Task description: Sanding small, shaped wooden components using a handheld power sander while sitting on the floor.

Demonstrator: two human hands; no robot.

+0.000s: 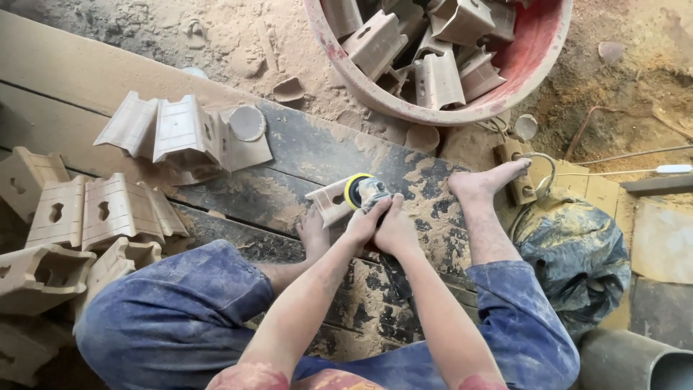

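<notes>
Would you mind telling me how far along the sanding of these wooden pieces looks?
Roughly midway, as far as I can judge. Several wooden blocks lie stacked on the boards to the person's left, possibly finished. One block is in hand: the left hand and right hand press a sander against it. The red tub ahead holds many more blocks, possibly waiting.

The floor [635,65] is bare earth covered with pale sawdust. Dark wooden planks [303,155] lie across it, dusty and worn in patches. A big red tub [538,68] stands at the top, full of carved wooden blocks. More such blocks [101,209] are piled on the left, on the planks. On the right lies a dark plastic bag [577,253], near it a grey pipe [635,361] and thin cables [628,155]. The light is soft daylight.
</notes>
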